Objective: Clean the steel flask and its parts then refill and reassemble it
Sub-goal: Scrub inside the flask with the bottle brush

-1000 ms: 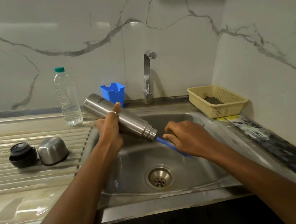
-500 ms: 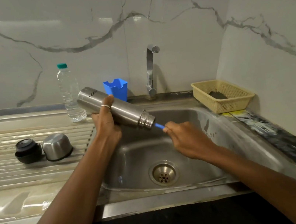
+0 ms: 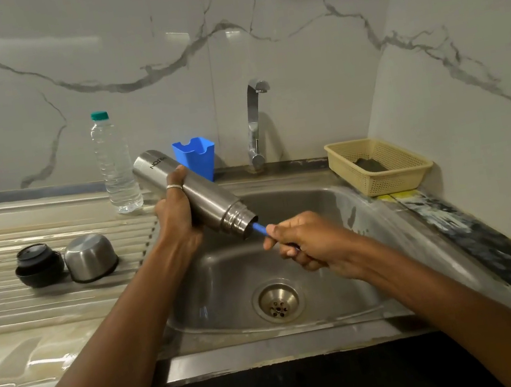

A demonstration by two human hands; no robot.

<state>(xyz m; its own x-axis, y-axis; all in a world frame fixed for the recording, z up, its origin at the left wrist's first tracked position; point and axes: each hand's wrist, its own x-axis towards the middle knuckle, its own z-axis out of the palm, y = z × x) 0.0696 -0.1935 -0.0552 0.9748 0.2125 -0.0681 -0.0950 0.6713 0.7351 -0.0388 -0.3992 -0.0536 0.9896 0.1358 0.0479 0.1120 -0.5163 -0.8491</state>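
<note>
Marble-veined walls [image 3: 292,53] back a steel sink [image 3: 316,203]. Over its basin at frame centre, the left hand [image 3: 178,219] grips the steel flask [image 3: 211,197], tilted mouth down to the right. The right hand [image 3: 312,244] is curled round a blue brush handle [image 3: 259,228] entering that mouth. A black stopper [image 3: 38,264] and steel cup [image 3: 90,257] sit on the ribbed surface [image 3: 32,315], left.

Kitchen, steel sink [image 3: 331,194], tap [image 3: 254,123], marble-look walls [image 3: 159,58]

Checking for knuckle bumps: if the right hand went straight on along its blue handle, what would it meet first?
Likely the threaded mouth of the tilted cylindrical steel flask, gripped by the left hand. The right hand holds the thin blue handle just short of that rim.
</note>
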